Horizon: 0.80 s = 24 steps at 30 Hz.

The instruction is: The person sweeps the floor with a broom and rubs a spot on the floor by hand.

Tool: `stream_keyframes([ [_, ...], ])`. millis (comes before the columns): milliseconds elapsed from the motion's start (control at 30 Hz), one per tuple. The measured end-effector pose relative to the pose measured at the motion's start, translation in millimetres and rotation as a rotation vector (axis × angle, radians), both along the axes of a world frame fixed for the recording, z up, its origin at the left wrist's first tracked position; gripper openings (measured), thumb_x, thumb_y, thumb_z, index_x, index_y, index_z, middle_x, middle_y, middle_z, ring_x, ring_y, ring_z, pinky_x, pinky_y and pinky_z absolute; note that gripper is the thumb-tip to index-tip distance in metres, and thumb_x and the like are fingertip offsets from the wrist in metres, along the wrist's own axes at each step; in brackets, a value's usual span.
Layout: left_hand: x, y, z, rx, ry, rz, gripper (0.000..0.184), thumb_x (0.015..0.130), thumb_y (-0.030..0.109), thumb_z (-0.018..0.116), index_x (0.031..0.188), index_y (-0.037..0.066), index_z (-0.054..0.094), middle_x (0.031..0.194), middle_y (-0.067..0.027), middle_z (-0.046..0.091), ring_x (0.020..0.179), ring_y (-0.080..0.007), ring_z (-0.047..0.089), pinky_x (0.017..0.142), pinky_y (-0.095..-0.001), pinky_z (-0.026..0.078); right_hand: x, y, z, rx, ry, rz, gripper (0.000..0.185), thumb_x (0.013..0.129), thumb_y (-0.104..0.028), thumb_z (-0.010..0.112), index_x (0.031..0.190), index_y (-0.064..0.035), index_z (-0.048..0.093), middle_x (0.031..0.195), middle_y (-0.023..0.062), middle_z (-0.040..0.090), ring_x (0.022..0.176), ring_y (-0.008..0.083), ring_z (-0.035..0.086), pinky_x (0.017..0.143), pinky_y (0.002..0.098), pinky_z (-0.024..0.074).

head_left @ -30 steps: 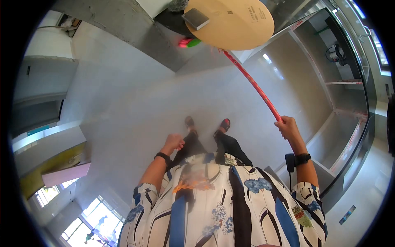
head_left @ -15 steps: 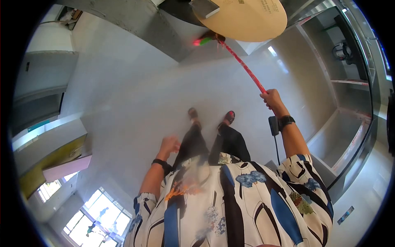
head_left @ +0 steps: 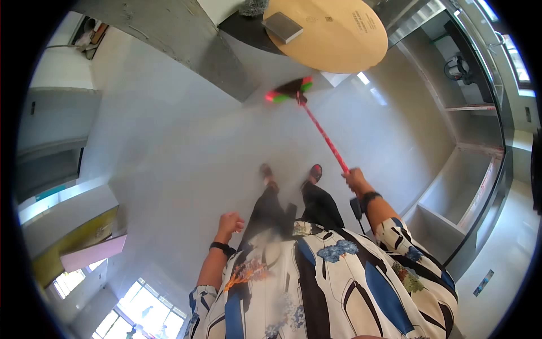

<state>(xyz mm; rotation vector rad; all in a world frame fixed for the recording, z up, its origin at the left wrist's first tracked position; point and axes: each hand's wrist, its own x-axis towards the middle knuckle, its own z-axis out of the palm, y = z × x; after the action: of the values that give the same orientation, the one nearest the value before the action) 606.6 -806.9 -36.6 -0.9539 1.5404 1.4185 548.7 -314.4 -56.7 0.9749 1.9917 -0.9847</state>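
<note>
My right hand (head_left: 355, 179) is wrapped round the upper end of a red broom handle (head_left: 326, 135). The handle slants away to a dark broom head (head_left: 291, 91) with red and green bristle ends, resting on the grey floor near the round tan board. My left hand (head_left: 229, 224) hangs at my left side, fingers curled in, holding nothing that I can see. Both wrists wear black bands, and a small black box with a cable hangs by the right one.
A round tan board (head_left: 339, 39) with a grey block (head_left: 282, 27) on it stands at the top. Left of it runs a grey concrete ledge (head_left: 186, 51). Open cabinet compartments (head_left: 457, 183) line the right side. A pink panel (head_left: 93, 252) is at lower left.
My right hand has moved down and left, drawing the broom head out from beside the round board, where it now shows whole. My left hand stays at my side.
</note>
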Motion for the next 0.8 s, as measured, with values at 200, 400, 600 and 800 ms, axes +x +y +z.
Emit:
stream_keyframes([
  [200,-13,-2,-18,0.033,0.011,0.003,0.024,0.083,0.019,0.051,0.088,-0.003,0.058,0.073,-0.0145,0.062,0.047,-0.0153,0.055,0.036,-0.0259,0.041,90,-4,58,0.009,-0.106,-0.1,0.024,0.08,-0.023,0.062,0.075,-0.0002,0.057,0.054,0.004,0.048,0.039,0.0137,0.045,0.033,0.03,0.0362],
  [400,-23,8,-3,0.051,0.015,-0.058,0.028,0.086,0.023,0.053,0.094,-0.003,0.054,0.075,-0.015,0.062,0.049,-0.0162,0.056,0.039,-0.0272,0.045,99,-7,72,-0.024,0.063,-0.147,0.026,0.078,-0.023,0.063,0.069,0.0011,0.057,0.053,0.006,0.052,0.038,0.0151,0.048,0.032,0.0307,0.0389],
  [600,-24,6,7,0.003,0.007,-0.117,0.028,0.086,0.024,0.052,0.098,-0.001,0.054,0.075,-0.0139,0.062,0.049,-0.0159,0.056,0.039,-0.026,0.045,-19,-9,18,-0.052,0.182,-0.052,0.023,0.082,-0.021,0.059,0.074,0.0005,0.055,0.055,0.0066,0.052,0.04,0.0153,0.05,0.033,0.0298,0.0392],
  [800,-25,12,16,-0.031,0.007,-0.163,0.03,0.085,0.025,0.053,0.101,0.0,0.054,0.076,-0.0131,0.063,0.051,-0.0149,0.056,0.041,-0.0253,0.045,-63,-11,6,0.014,0.214,0.109,0.024,0.08,-0.019,0.057,0.083,0.0055,0.055,0.064,0.0178,0.059,0.049,0.0304,0.058,0.048,0.0396,0.0482],
])
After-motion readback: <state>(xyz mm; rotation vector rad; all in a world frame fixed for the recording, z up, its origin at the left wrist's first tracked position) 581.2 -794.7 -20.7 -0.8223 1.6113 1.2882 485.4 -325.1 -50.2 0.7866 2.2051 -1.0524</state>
